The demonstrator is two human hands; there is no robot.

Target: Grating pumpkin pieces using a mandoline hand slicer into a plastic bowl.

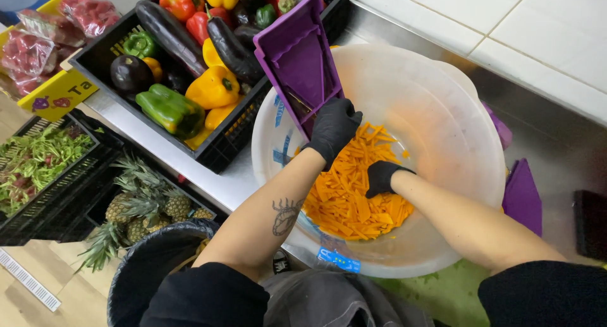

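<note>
A large translucent white tub (442, 86) stands on the steel counter and holds a heap of orange vegetable sticks (354, 200). A purple mandoline slicer (297, 55) leans on the tub's far left rim, slanting down into it. My left hand (333, 129), in a black glove, grips the slicer's lower end. My right hand (382, 176), also gloved in black, is pressed into the orange sticks with its fingers curled; whether it holds any of them is hidden.
A black crate (221, 151) of peppers and aubergines sits left of the tub. Below the counter are pineapples (145, 207), a crate of greens (38, 162) and a black-lined bin (148, 264). Purple plastic parts (523, 197) lie right of the tub.
</note>
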